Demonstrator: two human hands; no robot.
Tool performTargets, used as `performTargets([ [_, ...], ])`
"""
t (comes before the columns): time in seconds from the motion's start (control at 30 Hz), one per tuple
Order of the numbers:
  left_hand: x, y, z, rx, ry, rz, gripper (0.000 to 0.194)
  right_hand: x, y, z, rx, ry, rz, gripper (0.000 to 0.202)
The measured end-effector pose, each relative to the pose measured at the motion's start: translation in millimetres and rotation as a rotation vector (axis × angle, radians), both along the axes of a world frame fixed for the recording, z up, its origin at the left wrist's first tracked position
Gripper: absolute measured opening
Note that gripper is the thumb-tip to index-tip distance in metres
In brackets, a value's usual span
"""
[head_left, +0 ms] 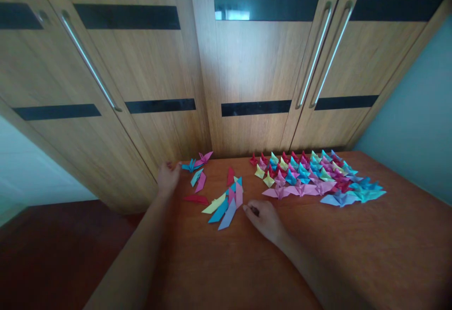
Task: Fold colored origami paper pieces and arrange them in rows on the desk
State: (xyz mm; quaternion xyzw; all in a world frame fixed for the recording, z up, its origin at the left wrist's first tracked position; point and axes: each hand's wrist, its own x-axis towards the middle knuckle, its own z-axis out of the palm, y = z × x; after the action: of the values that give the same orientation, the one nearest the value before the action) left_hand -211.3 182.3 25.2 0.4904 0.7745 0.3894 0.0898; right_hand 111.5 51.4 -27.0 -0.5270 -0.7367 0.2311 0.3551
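At the table's left edge, my left hand (168,178) is closed, its fingertips at the wing tip of a blue origami crane (191,166). A pink origami crane (204,159) lies against the blue one. My right hand (265,217) rests on the table with its fingers curled in, and I see nothing in them. Just left of it is a loose pile of flat folded paper pieces (228,212) in blue, lilac, pink and yellow. Nearer my left hand lie a teal folded piece (196,177), a magenta one (200,182) and a red one (196,199).
Many finished origami cranes (300,173) stand in packed rows at the right rear of the brown table (226,272). Behind the table rises a wooden wardrobe (252,65) with metal handles (316,55). The table's left edge drops to a dark floor (70,248).
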Motion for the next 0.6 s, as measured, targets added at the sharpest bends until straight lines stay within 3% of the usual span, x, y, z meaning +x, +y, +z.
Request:
performTargets([
  [0.13, 1.7, 16.4, -3.8, -0.083, -0.026, -0.014, 0.051, 1.2, 0.7, 1.8, -0.004, 0.046, -0.004, 0.033],
  [0.27, 9.1, 21.0, -4.3, -0.125, -0.058, -0.056, 0.029, 1.1, 1.6, 0.3, -0.005, 0.061, -0.006, 0.033],
  [0.4, 11.5, 13.4, -2.0, -0.119, -0.090, -0.067, 0.018, 1.8, 1.4, 0.2, -0.018, 0.079, -0.009, 0.032],
  [0.6, 2.9, -12.8, 4.3, -0.053, -0.177, -0.109, 0.016, 3.0, 0.9, 3.7, -0.024, 0.102, 0.005, 0.034],
])
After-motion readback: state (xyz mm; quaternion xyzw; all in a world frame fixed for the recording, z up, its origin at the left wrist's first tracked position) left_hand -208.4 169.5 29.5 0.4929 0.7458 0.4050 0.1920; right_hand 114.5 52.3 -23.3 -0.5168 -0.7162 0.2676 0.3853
